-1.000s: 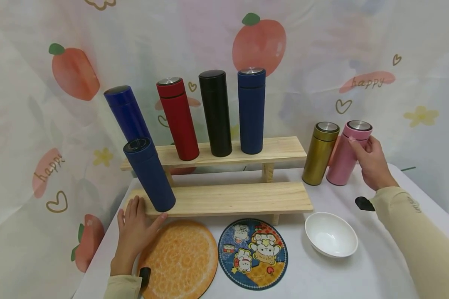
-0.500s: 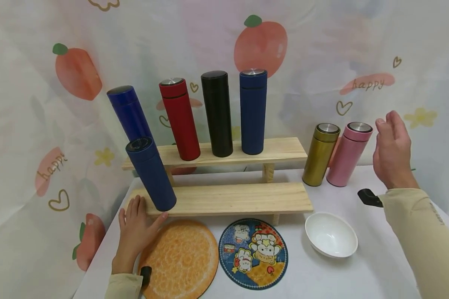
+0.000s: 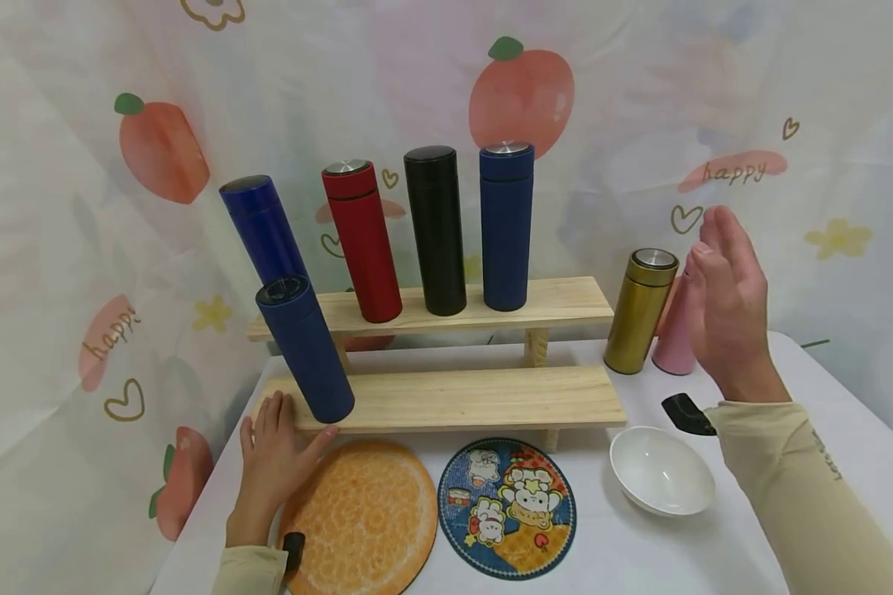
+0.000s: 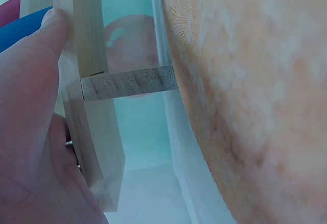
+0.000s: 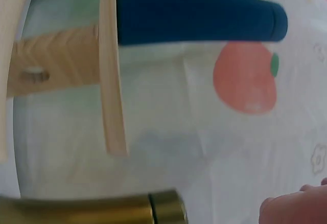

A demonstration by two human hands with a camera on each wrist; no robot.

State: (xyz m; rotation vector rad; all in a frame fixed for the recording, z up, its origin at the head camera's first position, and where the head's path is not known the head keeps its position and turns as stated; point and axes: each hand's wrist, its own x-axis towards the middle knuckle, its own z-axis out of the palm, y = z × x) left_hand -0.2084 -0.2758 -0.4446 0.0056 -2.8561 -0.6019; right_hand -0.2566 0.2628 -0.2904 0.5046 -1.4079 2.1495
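Observation:
My left hand [image 3: 277, 459] rests on the left end of the lower wooden shelf [image 3: 484, 398], its fingers extended over the board. Beside it a navy thermos flask [image 3: 307, 351] stands on that board. In the left wrist view the thumb [image 4: 48, 32] lies along the shelf's edge, close to the blue flask [image 4: 23, 27]. On the right, my right hand [image 3: 733, 314] is raised with straight fingers and holds nothing. It overlaps the pink flask [image 3: 674, 337], hiding most of it. A gold flask [image 3: 640, 314] stands just left of the pink one.
The upper shelf [image 3: 565, 302] bears a bright blue flask [image 3: 262, 227], a red one [image 3: 365, 248], a black one [image 3: 437, 240] and another navy one [image 3: 506, 231]. In front lie an orange round mat [image 3: 365, 512] and a cartoon mat [image 3: 506, 508]; a white bowl [image 3: 662, 475] sits right.
My right hand has let go of the pink flask, swung up to its right with fingers straight, then come back left in front of it. The left hand has stayed on the shelf.

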